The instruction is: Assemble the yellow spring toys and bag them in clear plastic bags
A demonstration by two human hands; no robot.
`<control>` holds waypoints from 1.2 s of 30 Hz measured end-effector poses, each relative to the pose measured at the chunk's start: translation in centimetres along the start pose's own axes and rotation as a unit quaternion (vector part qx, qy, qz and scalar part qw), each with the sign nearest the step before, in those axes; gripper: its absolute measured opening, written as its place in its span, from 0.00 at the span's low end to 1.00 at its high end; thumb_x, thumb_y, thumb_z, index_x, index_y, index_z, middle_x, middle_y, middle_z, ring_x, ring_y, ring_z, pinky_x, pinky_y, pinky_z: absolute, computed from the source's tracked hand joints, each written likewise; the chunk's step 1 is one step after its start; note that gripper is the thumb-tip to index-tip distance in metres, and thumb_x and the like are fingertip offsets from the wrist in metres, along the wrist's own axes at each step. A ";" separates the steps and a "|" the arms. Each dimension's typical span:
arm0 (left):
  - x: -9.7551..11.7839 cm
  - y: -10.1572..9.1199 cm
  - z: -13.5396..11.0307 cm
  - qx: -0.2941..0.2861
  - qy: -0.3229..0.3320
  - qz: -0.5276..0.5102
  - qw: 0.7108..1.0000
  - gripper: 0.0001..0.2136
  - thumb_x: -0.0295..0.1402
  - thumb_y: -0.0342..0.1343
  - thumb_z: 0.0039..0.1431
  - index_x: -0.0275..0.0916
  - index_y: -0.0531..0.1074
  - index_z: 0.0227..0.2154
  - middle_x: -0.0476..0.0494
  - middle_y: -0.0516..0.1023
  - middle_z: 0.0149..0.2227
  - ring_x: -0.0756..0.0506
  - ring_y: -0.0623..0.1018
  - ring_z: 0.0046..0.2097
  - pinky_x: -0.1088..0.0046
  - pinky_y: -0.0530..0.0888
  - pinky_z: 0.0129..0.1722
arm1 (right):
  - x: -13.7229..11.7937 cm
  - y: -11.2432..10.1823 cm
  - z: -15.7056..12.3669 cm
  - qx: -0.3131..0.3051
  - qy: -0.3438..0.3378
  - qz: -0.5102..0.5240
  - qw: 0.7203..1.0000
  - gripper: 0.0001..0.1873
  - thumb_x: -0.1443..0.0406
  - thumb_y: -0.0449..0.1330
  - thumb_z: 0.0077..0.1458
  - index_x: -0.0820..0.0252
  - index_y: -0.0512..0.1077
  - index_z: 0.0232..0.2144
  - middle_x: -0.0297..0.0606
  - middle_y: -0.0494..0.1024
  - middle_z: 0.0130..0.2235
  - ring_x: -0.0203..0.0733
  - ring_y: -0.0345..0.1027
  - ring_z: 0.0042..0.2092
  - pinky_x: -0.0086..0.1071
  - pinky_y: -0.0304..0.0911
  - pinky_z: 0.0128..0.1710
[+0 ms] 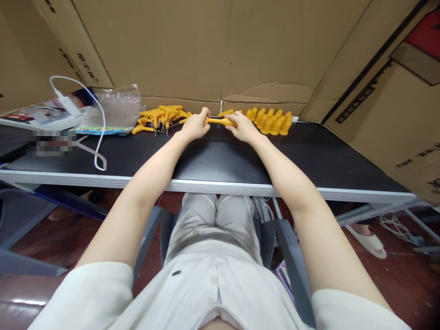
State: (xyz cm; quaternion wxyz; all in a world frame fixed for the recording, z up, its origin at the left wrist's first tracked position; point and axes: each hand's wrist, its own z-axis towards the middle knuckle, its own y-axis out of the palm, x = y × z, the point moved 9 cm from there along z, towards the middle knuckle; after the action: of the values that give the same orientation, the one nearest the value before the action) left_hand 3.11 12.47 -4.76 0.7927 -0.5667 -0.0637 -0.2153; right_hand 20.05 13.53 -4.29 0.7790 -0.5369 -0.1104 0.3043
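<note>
My left hand (197, 125) is closed on one end of an orange plastic piece (216, 121), above the far part of the table. My right hand (243, 127) grips the thicker right end of that piece. Its narrow middle shows between the two hands. Left of my left hand lies a heap of orange branched parts (161, 112) with dark metal spirals sticking out below. Beyond my right hand, several orange bottle-shaped pieces (275, 121) stand upright in rows. Another slim orange part (226, 112) lies just behind the hands, partly covered.
Tall cardboard (220, 50) walls off the back and sides of the black table (220, 160). At the left are a clear plastic bag (117, 107), a white cable (99, 119) and a white adapter (70, 105). Under the table's right side, a person's foot wears a white slipper (369, 242).
</note>
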 end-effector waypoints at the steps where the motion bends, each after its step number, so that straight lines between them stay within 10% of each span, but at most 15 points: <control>1: 0.0 -0.1 0.0 0.002 -0.004 -0.010 1.000 0.28 0.30 0.57 0.59 0.42 0.73 0.65 0.33 0.85 0.46 0.27 0.82 0.56 0.50 0.75 0.62 | 0.0 -0.1 0.1 0.002 -0.001 0.012 1.000 0.28 0.58 0.59 0.73 0.59 0.75 0.70 0.54 0.77 0.62 0.59 0.73 0.65 0.51 0.67 0.67; 15: -0.9 -0.4 0.0 0.011 -0.012 -0.038 0.999 0.28 0.30 0.58 0.59 0.42 0.73 0.64 0.33 0.84 0.48 0.28 0.81 0.57 0.51 0.73 0.62 | 3.6 -1.1 0.2 0.018 0.090 0.353 0.931 0.21 0.67 0.78 0.52 0.59 0.74 0.44 0.43 0.84 0.49 0.47 0.82 0.49 0.44 0.79 0.57; 21: -0.1 -0.4 -0.3 0.007 0.012 0.011 1.000 0.22 0.32 0.56 0.62 0.40 0.77 0.59 0.33 0.84 0.46 0.29 0.82 0.56 0.54 0.73 0.61 | 3.1 -1.0 -0.6 -0.025 0.157 0.482 0.862 0.27 0.43 0.76 0.59 0.59 0.76 0.32 0.39 0.82 0.28 0.41 0.82 0.30 0.32 0.80 0.37; 28: -0.1 -0.3 0.0 0.016 0.018 -0.011 1.000 0.19 0.33 0.56 0.61 0.42 0.79 0.55 0.35 0.85 0.44 0.30 0.82 0.54 0.53 0.74 0.60 | 3.8 0.9 -0.5 -0.055 0.221 0.468 0.854 0.42 0.26 0.59 0.60 0.59 0.77 0.38 0.40 0.80 0.22 0.44 0.78 0.23 0.31 0.74 0.24; 36: -0.9 -0.2 0.5 0.018 0.014 -0.025 0.999 0.16 0.33 0.57 0.61 0.44 0.80 0.51 0.38 0.85 0.42 0.31 0.83 0.53 0.55 0.75 0.59 | 3.4 -1.3 -1.4 -0.050 0.188 0.476 0.858 0.19 0.53 0.77 0.62 0.56 0.76 0.43 0.37 0.88 0.39 0.38 0.83 0.33 0.27 0.75 0.31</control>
State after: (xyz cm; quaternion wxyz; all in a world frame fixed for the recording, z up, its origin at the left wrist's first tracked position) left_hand 2.32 13.14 -4.75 0.7979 -0.5477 -0.0700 -0.2418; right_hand 23.94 14.17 -4.23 0.5171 -0.6094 0.2923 0.5252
